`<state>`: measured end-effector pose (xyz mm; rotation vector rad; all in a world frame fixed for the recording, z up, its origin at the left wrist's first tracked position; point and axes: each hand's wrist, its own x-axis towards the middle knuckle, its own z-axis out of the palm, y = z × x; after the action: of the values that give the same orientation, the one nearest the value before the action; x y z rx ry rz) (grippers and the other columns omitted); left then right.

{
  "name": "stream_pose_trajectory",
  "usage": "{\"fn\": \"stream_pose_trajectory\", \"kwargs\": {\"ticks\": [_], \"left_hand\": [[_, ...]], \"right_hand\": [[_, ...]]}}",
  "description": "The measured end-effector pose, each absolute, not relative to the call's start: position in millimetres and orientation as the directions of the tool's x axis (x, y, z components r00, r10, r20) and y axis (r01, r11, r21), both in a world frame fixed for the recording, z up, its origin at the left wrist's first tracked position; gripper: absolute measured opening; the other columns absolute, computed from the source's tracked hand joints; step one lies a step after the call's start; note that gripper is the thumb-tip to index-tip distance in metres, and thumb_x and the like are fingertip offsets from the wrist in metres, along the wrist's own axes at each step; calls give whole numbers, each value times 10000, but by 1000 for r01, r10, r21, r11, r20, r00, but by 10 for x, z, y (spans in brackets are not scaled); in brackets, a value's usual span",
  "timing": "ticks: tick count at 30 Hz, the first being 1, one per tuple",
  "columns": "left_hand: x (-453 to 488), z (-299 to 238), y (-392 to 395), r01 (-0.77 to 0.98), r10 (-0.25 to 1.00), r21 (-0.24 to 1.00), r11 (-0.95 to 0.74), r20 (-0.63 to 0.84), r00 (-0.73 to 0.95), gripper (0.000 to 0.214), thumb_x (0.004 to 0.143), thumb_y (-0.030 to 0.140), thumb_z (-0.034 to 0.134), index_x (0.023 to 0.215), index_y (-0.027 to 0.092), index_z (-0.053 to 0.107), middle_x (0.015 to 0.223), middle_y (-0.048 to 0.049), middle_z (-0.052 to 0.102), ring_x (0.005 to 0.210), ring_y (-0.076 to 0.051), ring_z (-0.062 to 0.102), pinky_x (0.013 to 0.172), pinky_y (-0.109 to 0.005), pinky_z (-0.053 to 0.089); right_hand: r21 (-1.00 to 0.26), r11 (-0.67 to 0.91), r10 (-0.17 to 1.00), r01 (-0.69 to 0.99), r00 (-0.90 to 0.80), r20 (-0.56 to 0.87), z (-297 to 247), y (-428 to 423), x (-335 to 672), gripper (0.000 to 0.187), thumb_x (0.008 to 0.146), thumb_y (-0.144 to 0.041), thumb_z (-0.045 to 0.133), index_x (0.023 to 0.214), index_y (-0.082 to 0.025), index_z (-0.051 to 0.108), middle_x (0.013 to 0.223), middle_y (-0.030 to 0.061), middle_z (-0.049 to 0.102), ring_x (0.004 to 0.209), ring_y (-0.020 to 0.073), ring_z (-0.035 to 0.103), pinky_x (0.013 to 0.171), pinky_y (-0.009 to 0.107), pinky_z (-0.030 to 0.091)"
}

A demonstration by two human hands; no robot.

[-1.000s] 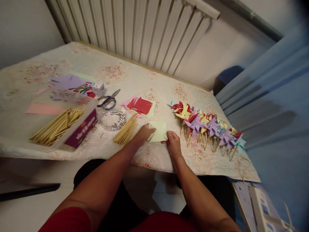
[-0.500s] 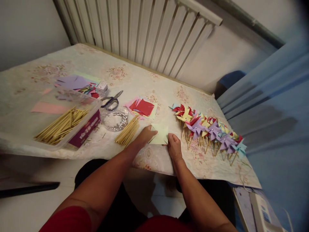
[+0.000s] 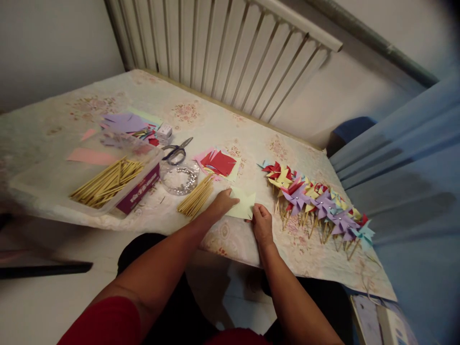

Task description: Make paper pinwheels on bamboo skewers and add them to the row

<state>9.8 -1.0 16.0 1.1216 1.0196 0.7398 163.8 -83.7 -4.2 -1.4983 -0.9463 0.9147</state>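
A pale green paper square point(image 3: 245, 203) with short cuts at its corners is held between my two hands near the table's front edge. My left hand point(image 3: 227, 201) pinches its left side, thumb lying on top. At the lower right corner, my right hand point(image 3: 261, 219) grips the sheet between thumb and curled fingers. Just left of my left hand lies a bundle of thin wooden sticks point(image 3: 196, 197). Behind the square is a stack of cut paper squares point(image 3: 221, 163), red on top. Finished paper pinwheels point(image 3: 297, 199) on sticks lie in a row to the right.
A clear round dish point(image 3: 179, 180) holds small shiny fasteners. Scissors point(image 3: 176, 152) lie behind it. At left stand a clear plastic box point(image 3: 142, 187) with more sticks, purple sheets point(image 3: 124, 122) and a small white box point(image 3: 165, 132). A radiator point(image 3: 215, 52) and blue curtain point(image 3: 402, 158) border the table.
The view has shifted slightly, so everything sits a little further right and lower. Both hands still hold the green square; my right fingers have moved onto its lower right corner.
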Motion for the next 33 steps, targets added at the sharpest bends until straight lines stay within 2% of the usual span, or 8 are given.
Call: {"fn": "stream_pose_trajectory", "kwargs": {"ticks": [4,11,17,22,26,33], "left_hand": [[102,152,-20,0,886,956,293,-271,377,331,654,191,677,977,127,637,806,-50,695,678,-175,626,608,-257,480],[124,104,-2,-15,895,956,294,-270,354,363,632,201,722,978,126,644,840,-67,707,694,-191,633,624,-276,485],[68,146,17,-13,913,967,256,-237,333,347,665,228,699,995,141,637,858,-49,711,702,-184,635,594,-256,475],[58,212,-8,2,906,965,264,-249,344,358,661,202,692,1008,128,637,882,-54,715,720,-178,642,621,-259,488],[64,280,-36,2,900,967,253,-236,367,380,647,179,694,1019,121,643,904,-53,721,751,-177,643,660,-264,496],[84,282,-34,39,909,980,193,-194,369,420,633,236,732,1027,115,654,897,-43,723,772,-180,639,719,-282,513]], "right_hand": [[-991,-120,928,60,361,-91,-23,-850,1606,316,779,-508,658,869,-205,651,746,-11,602,642,155,533,472,247,453],[-992,-115,924,59,372,-85,-35,-849,1602,330,774,-515,662,904,-212,663,767,-12,629,636,153,549,452,244,449],[-994,-82,927,73,372,-49,-76,-825,1630,303,805,-500,641,897,-211,652,647,-45,609,521,129,538,523,268,474],[-994,-80,940,76,337,-50,-84,-810,1625,298,793,-495,647,883,-210,647,695,-29,640,532,136,552,514,270,461],[-995,-71,936,62,350,-45,-50,-810,1591,270,784,-472,650,847,-209,644,678,-28,614,541,135,533,480,257,440],[-986,-73,935,152,354,-15,17,-822,1567,252,774,-465,645,760,-217,603,611,-54,489,539,119,434,468,245,408]]}}
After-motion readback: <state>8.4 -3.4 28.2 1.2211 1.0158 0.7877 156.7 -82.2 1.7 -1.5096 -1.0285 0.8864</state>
